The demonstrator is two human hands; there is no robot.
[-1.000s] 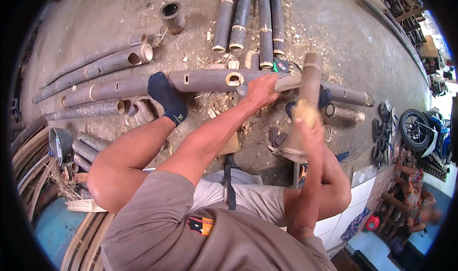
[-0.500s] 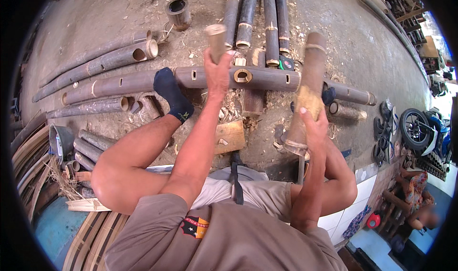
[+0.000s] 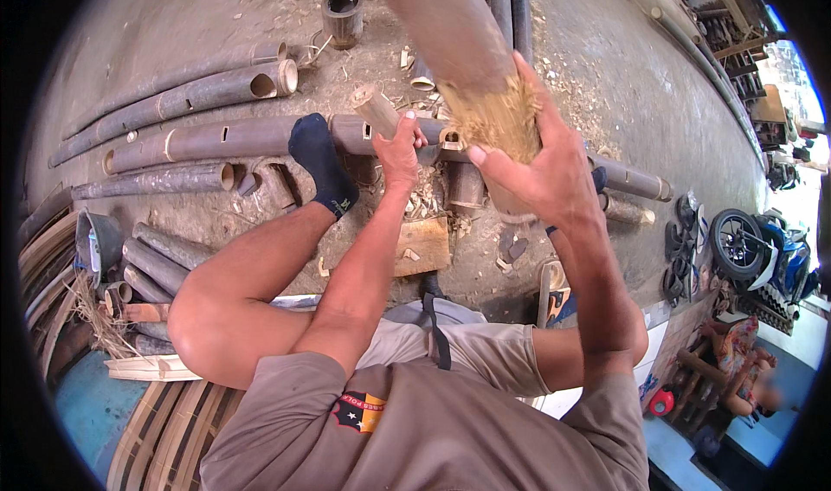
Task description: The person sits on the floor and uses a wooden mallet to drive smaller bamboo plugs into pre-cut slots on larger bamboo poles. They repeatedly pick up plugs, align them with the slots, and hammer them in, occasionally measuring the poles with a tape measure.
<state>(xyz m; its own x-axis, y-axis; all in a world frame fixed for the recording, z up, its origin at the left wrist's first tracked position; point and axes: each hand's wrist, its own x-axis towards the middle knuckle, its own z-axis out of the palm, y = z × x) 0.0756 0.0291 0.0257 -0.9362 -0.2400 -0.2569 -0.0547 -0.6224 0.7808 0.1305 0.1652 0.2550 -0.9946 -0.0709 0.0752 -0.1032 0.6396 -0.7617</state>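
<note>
My left hand (image 3: 399, 155) is closed round a chisel with a pale wooden handle (image 3: 372, 103). The chisel slants, its metal end towards a cut hole (image 3: 449, 134) in a long brown bamboo pole (image 3: 251, 134); whether it touches the hole I cannot tell. Gripped in my right hand (image 3: 554, 166) is a thick length of bamboo (image 3: 454, 32), raised close to the camera, its yellow frayed part beside my fingers. This bamboo covers part of the pole. My foot in a dark sock (image 3: 318, 158) rests against the pole, left of my left hand.
More bamboo poles (image 3: 173, 97) lie at the left, others at the far middle. A cut bamboo cup (image 3: 343, 25) stands beyond. Wood chips and a flat wooden block (image 3: 424, 247) are on the floor. A motorbike (image 3: 753, 244) and a seated person (image 3: 740, 370) are at the right.
The thick bamboo has swung up and left, nearer the camera, with my right hand. My left hand has tilted the chisel handle leftward and lowered it towards the pole.
</note>
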